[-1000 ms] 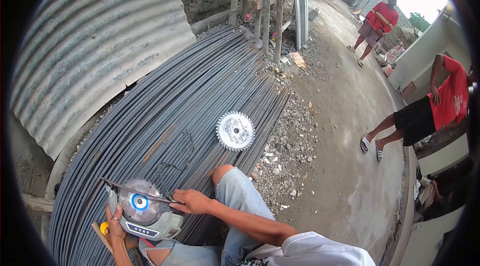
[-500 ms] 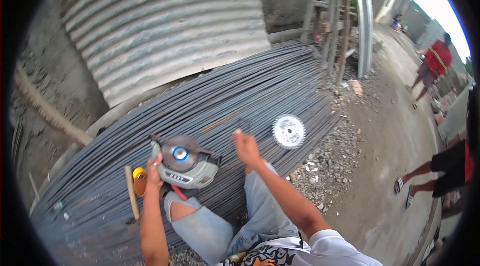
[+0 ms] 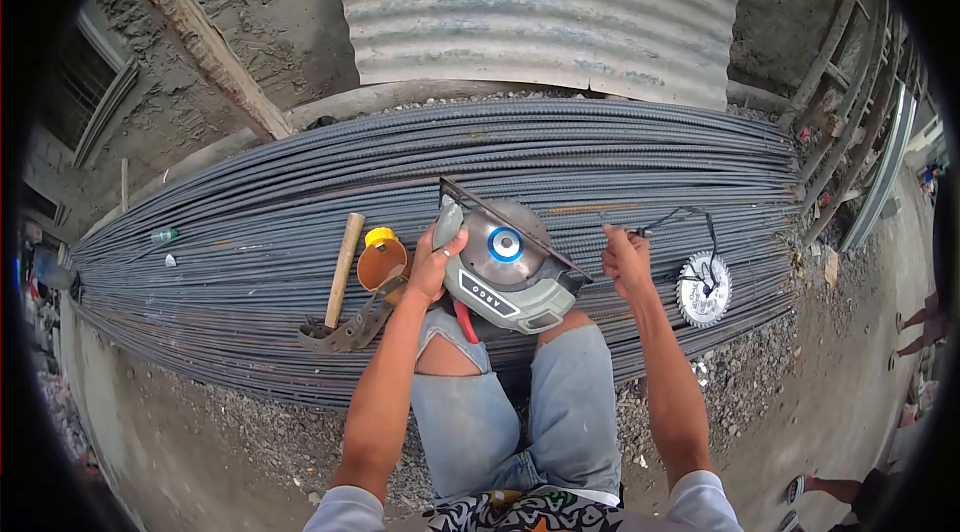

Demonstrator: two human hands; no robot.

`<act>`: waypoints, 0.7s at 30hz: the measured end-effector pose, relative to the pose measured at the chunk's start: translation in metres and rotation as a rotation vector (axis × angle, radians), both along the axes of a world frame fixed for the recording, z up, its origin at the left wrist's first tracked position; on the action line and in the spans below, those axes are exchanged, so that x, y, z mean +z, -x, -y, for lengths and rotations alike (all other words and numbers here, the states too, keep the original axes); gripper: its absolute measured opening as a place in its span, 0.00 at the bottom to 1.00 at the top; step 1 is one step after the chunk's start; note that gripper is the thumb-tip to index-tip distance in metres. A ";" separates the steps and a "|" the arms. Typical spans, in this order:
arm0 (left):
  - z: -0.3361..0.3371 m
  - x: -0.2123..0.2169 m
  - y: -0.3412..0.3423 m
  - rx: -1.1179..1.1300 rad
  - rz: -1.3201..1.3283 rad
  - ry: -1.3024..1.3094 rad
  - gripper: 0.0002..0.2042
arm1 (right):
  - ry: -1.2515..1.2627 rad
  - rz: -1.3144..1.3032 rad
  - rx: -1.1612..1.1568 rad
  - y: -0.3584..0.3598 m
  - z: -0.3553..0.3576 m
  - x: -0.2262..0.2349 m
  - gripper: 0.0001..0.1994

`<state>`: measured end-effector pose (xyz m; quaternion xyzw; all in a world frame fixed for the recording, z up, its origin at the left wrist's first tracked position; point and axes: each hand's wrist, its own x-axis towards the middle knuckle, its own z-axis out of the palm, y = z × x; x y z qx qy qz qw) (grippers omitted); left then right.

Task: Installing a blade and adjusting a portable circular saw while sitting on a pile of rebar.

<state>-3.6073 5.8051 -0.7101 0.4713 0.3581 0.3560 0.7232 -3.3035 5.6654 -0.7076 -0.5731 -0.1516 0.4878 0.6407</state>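
Observation:
My left hand (image 3: 432, 267) is wrapped round the front part of a grey-green circular saw (image 3: 507, 294), which rests at my knees, tilted, with a blue-ringed blade centre facing up. To the right of the saw, my right hand (image 3: 627, 260) is closed, and a small thin tip pokes out by the thumb; what it holds is too small to make out. A thin black cord (image 3: 690, 210) loops from beside that hand to a loose toothed saw blade (image 3: 704, 302), lying partly over it.
I sit against a long stack of steel rebar (image 3: 300, 192). A wooden-handled hammer (image 3: 345, 267), an orange cup-like thing with yellow (image 3: 381, 260) and a brown belt (image 3: 345, 335) lie left. Corrugated sheeting (image 3: 540, 22) leans behind. Another person's leg (image 3: 838, 489) shows lower right.
My view has swung left, so the sheeting and rebar sit further right in it. The black cord now lies over the loose blade, which was bare before. My left hand keeps the saw.

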 end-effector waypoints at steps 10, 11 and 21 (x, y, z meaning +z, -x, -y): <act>0.000 0.005 0.011 0.030 -0.068 0.019 0.22 | 0.093 0.877 0.655 0.034 -0.138 -0.002 0.23; 0.000 0.005 0.012 0.018 -0.069 0.011 0.22 | 0.076 0.829 0.780 0.033 -0.142 0.006 0.23; -0.015 -0.016 0.023 -0.031 -0.064 0.170 0.27 | -0.319 0.781 0.736 0.007 -0.111 -0.063 0.20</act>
